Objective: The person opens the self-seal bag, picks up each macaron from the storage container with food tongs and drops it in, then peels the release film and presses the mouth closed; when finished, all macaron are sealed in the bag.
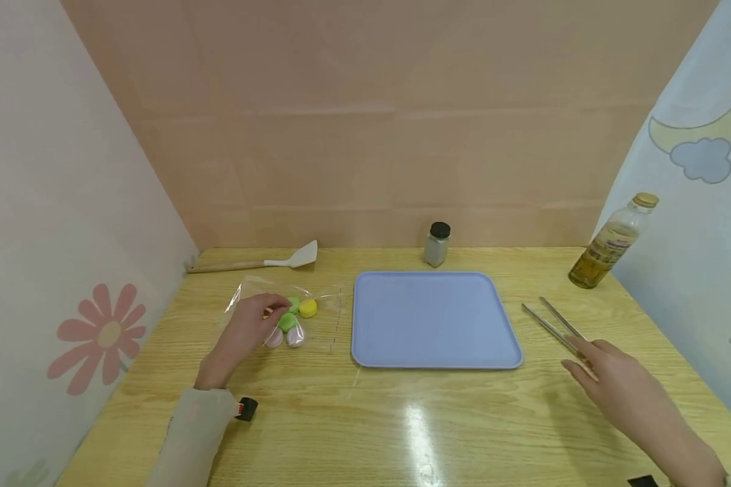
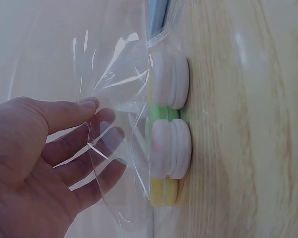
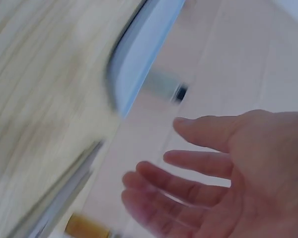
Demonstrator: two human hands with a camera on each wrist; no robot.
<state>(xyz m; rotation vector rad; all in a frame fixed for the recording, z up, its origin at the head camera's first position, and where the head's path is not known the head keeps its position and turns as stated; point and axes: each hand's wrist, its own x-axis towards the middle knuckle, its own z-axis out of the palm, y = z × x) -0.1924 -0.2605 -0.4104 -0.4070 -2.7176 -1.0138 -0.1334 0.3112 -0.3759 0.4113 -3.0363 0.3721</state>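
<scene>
A clear plastic bag (image 1: 329, 328) lies left of the tray with green (image 1: 288, 321), yellow (image 1: 308, 308) and pale pink macarons (image 1: 296, 337) in it. My left hand (image 1: 244, 333) is at its left side. In the left wrist view, thumb and index finger of the left hand (image 2: 35, 158) pinch the loose film (image 2: 116, 89), apart from the pale macarons (image 2: 161, 148). Over the handle end of the metal tongs (image 1: 550, 327) is my right hand (image 1: 633, 396). The right wrist view shows the right hand (image 3: 228, 173) with fingers spread and the tongs (image 3: 54, 198) beside it, not gripped.
A blue tray (image 1: 432, 321) lies mid-table. Behind it stands a small black-lidded jar (image 1: 436, 246). At the back left is a white spatula with a wooden handle (image 1: 231, 266); a bottle of amber liquid (image 1: 606, 250) stands at the back right.
</scene>
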